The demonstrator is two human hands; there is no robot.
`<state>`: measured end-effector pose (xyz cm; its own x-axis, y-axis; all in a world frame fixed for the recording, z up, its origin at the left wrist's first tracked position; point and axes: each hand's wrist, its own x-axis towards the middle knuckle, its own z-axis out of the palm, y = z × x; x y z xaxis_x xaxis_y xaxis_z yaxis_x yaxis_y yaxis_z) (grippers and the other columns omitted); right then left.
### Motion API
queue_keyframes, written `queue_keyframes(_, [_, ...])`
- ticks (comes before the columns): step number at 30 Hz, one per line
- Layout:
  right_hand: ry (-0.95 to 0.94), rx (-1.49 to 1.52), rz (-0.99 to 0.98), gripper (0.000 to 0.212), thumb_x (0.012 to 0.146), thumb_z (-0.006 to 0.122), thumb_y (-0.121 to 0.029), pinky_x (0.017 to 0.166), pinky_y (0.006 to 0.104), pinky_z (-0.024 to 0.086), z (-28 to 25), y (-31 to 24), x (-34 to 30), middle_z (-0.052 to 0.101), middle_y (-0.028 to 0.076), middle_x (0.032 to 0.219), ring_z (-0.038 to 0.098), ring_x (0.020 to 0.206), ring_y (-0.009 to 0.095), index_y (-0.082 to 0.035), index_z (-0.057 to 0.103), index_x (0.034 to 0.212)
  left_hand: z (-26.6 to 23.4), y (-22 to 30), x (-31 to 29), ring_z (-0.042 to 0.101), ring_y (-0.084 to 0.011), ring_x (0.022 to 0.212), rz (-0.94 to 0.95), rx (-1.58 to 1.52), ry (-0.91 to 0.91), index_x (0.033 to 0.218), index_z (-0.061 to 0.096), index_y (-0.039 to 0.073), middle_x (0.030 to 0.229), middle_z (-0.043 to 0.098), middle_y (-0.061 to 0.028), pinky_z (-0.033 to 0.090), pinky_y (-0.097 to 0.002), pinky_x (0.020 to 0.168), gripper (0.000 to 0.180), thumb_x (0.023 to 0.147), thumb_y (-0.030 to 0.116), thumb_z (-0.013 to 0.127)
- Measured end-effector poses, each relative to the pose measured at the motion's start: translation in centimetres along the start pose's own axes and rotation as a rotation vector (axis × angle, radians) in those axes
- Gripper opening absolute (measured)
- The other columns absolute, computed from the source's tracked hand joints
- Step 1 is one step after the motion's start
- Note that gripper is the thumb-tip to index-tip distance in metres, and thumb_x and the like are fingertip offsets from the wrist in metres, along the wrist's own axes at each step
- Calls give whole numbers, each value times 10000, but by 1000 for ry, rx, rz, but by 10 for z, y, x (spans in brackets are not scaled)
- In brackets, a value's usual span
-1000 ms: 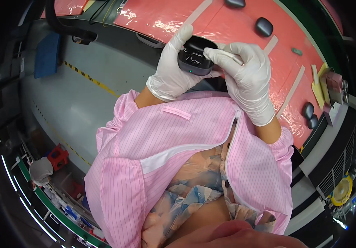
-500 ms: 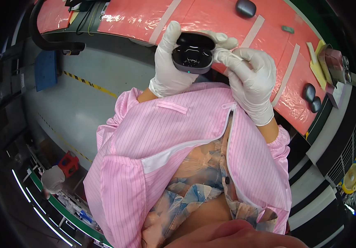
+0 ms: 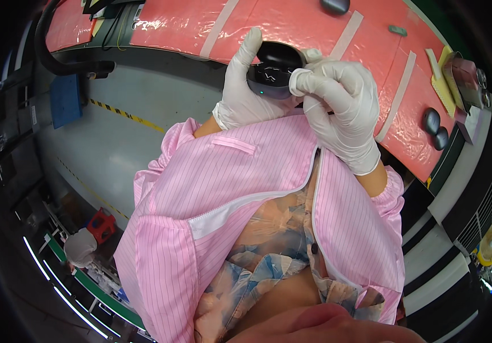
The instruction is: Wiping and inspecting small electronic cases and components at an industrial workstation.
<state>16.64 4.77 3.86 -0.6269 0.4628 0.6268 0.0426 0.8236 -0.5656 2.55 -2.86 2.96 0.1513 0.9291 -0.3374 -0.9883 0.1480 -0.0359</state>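
Note:
A dark grey earbud charging case with its lid raised rests in my gloved left hand, the thumb along its left side. A small green light glows on its front, and the inside is glossy black. My gloved right hand is at the case's right rim, thumb and fingertips pinched together. Its fingers cover part of the case's right side. Whatever the pinch holds, if anything, is hidden.
The bench has a red plastic covering with pale tape strips. A closed dark case lies at the far edge, a small green piece to its right. Two dark cases sit at right, near a yellow pad. A black hose hangs at left.
My right hand has come left onto the case's right rim, its fingertips now covering part of it. The case and left hand have shifted slightly right in view.

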Motion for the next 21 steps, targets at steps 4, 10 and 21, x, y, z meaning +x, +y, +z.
queue_keyframes(4, [-27,-240,83,252,633,690,27,620,309,454,2,-2,-7,600,24,770,590,699,204,-108,663,844,-6,-6,3,610,-272,948,-1,-8,46,1103,591,-23,1050,625,-165,491,-416,870,715,873,640,448])
queue_keyframes(10, [-39,-189,30,285,602,721,12,585,317,429,-11,-5,-2,560,-4,739,553,667,205,-130,682,846,-12,-3,12,564,-318,1105,70,94,-46,1123,583,-31,1156,598,-211,434,-414,982,792,860,693,395])
queue_keyframes(21, [384,117,387,261,757,590,148,566,225,510,-36,17,-52,618,74,889,639,748,151,-9,647,958,-12,-11,27,460,-406,1243,-49,-63,-242,1118,558,-44,1229,533,-291,347,-482,1088,801,871,694,371])
